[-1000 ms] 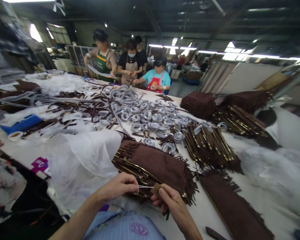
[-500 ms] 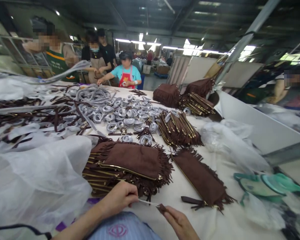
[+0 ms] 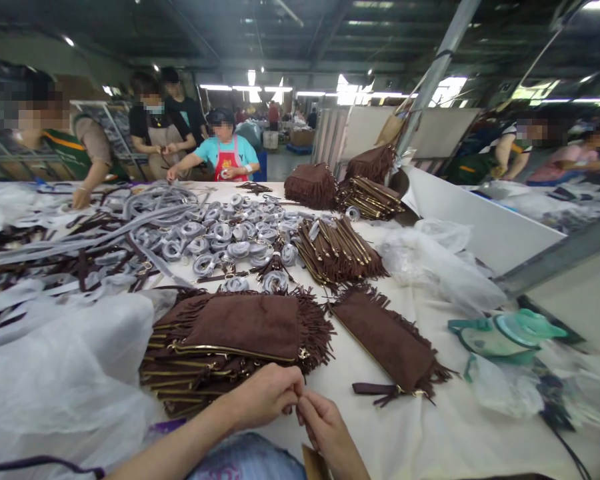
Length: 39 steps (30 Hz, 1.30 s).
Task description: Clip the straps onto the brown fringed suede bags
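Observation:
My left hand point(image 3: 275, 395) and my right hand point(image 3: 325, 421) meet at the fingertips, both pinched closed, just in front of the pouch stack. The thin white string seen between them earlier is mostly hidden by the fingers. Below my right hand shows a flat brown tag point(image 3: 316, 463), partly covered by the palm. Just beyond lies a brown fringed pouch point(image 3: 250, 327) with a gold zip, on top of a stack of similar pouches point(image 3: 180, 383). To the right, a single fringed pouch point(image 3: 385, 340) lies flat, its dark zip pull point(image 3: 373, 388) pointing left.
Coiled straps in grey wrapping point(image 3: 235, 233) cover the table's middle. More fringed pouches point(image 3: 340, 250) are piled behind. Clear plastic point(image 3: 430, 260) and a green-lidded container point(image 3: 513, 333) are at right, white sheeting point(image 3: 70, 353) at left. Several people work across the table.
My hands have come together; the string was stretched between them before, with the brown tag at my right fingertips. The view has turned slightly right. A co-worker at left now reaches down to the table.

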Each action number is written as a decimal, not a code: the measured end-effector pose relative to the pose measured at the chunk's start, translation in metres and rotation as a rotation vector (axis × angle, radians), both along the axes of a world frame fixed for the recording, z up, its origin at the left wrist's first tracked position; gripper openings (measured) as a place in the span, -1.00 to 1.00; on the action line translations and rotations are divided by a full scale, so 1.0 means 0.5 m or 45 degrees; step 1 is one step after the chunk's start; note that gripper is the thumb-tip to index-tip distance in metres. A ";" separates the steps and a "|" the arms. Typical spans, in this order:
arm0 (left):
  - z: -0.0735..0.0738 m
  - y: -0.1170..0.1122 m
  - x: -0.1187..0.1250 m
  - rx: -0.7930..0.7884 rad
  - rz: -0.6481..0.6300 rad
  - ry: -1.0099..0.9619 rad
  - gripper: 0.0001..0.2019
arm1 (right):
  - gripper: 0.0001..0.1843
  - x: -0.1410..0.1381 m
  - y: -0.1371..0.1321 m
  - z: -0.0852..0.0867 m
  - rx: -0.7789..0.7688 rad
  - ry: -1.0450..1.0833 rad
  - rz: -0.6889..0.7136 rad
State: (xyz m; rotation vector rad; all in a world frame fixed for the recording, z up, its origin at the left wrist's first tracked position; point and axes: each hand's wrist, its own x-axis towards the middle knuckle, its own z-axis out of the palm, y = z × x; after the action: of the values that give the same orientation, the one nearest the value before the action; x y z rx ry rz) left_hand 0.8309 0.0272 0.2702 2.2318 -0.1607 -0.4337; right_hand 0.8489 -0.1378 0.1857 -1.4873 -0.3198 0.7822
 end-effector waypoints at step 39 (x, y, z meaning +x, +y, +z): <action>-0.086 -0.033 0.016 -0.606 0.951 0.195 -0.76 | -0.52 0.045 0.055 0.017 0.360 0.334 -0.287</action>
State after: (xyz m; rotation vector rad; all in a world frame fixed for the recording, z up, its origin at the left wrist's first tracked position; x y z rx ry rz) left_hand 0.8389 0.0109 0.2273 1.6267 0.5784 -0.1270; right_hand 0.8716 -0.1102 0.1941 -1.1171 -0.0584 0.7081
